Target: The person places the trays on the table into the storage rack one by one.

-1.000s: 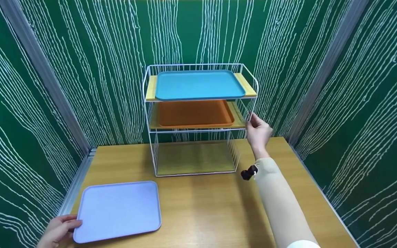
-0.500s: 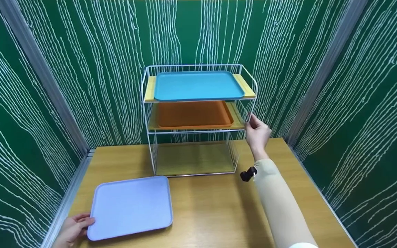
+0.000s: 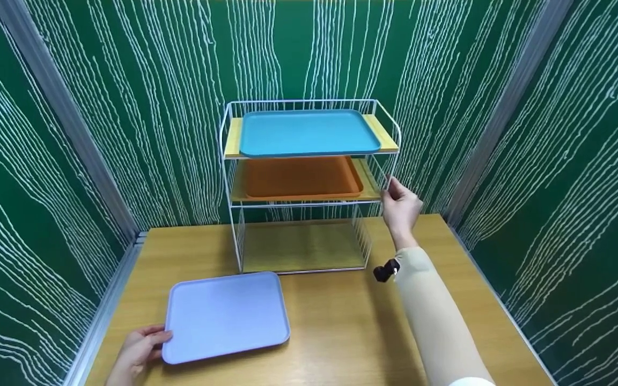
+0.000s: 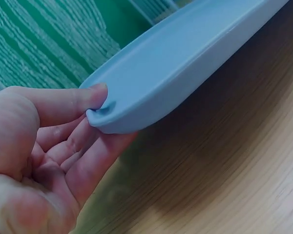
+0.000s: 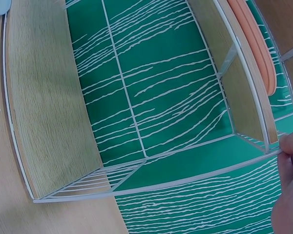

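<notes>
A lavender tray [image 3: 226,317] is held at its left edge by my left hand [image 3: 138,351], just above the table in front of the rack. In the left wrist view the thumb [image 4: 83,100] lies over the tray's rim and the fingers are underneath. My right hand [image 3: 403,208] pinches the right front upright of a white wire rack [image 3: 303,203] at middle-shelf height. On the rack's top shelf lies a blue tray [image 3: 309,133], and an orange tray [image 3: 303,177] lies on the middle one. Only bare wood shows on the bottom shelf [image 3: 303,246].
The rack stands at the back of a wooden table [image 3: 341,327]. Green walls with white streaky lines [image 3: 169,107] enclose the table behind and on both sides. Grey metal posts [image 3: 73,118] stand at the back corners.
My left hand has carried the lavender tray to the right and slightly away from me, closer to the rack's front. The right hand keeps its hold on the upright.
</notes>
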{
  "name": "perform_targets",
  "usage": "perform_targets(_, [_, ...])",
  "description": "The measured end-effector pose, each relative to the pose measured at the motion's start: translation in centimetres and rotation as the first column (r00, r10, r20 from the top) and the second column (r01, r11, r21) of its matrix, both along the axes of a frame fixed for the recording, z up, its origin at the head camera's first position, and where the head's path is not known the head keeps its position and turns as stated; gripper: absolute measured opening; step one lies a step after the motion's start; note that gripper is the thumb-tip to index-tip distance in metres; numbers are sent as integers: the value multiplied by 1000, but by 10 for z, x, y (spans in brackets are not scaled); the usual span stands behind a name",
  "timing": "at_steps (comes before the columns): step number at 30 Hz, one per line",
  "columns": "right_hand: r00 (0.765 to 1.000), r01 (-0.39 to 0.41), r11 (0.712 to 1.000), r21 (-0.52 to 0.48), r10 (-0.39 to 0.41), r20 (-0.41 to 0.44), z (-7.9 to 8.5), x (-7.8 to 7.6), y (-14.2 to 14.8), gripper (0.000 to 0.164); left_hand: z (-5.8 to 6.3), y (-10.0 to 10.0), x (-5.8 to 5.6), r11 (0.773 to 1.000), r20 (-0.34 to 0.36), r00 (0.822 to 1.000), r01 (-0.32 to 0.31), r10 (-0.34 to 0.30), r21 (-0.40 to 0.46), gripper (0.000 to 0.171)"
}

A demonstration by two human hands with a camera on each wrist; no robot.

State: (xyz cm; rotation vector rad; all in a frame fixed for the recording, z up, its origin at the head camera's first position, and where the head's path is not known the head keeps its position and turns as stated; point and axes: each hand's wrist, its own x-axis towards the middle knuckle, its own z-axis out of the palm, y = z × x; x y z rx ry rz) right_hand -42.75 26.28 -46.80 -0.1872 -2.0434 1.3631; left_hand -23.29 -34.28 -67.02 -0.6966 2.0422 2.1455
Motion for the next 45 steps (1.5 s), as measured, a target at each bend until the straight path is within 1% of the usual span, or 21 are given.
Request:
perform_targets(4, [1000, 15, 1000, 24, -14, -26, 1, -2, -1, 38, -2, 12, -3, 999, -25, 1000, 20, -19, 26, 34])
perform_targets(7, [999, 28, 998, 54, -26, -43, 0, -2, -1, 38, -3, 22, -3, 999, -37, 999, 33, -33, 17, 37])
perform_targets(10, [999, 40, 997, 65, -38, -31, -1, 0, 1, 38, -2, 34, -2, 1000, -31, 999, 18, -17, 19, 36])
perform_targets(13, [999, 45, 997, 60, -44, -13, 0, 1, 3, 36, -1, 46, -2, 999, -35, 999, 25, -23, 43, 33])
perform_targets(19, [1000, 23, 998, 64, -24, 5, 2, 0, 5, 35, 4, 63, -3, 992, -82, 993, 90, -83, 92, 27])
perform_targets(23, [1000, 21, 997, 70, -21, 2, 2, -2, 4, 35, 3, 73, -8, 985, -118, 986, 132, -119, 111, 30])
perform_targets(28, [1000, 16, 997, 72, -16, -6, 3, -3, 3, 36, 0, 93, -17, 984, -147, 982, 138, -121, 115, 35])
perform_targets(32, [999, 30, 997, 70, -29, -15, 3, -4, 3, 36, -4, 110, -24, 979, -167, 978, 151, -128, 139, 32])
perform_targets(36, [1000, 24, 997, 69, -23, -19, 1, -3, 3, 36, -7, 124, -27, 969, -193, 971, 173, -138, 176, 30])
perform_targets(40, [1000, 22, 997, 75, -22, -3, -2, -2, 4, 36, -9, 135, -30, 967, -200, 972, 163, -123, 194, 29])
perform_targets(45, [1000, 9, 997, 71, -9, -1, -2, -2, 5, 35, -8, 150, -37, 971, -209, 972, 146, -106, 187, 30])
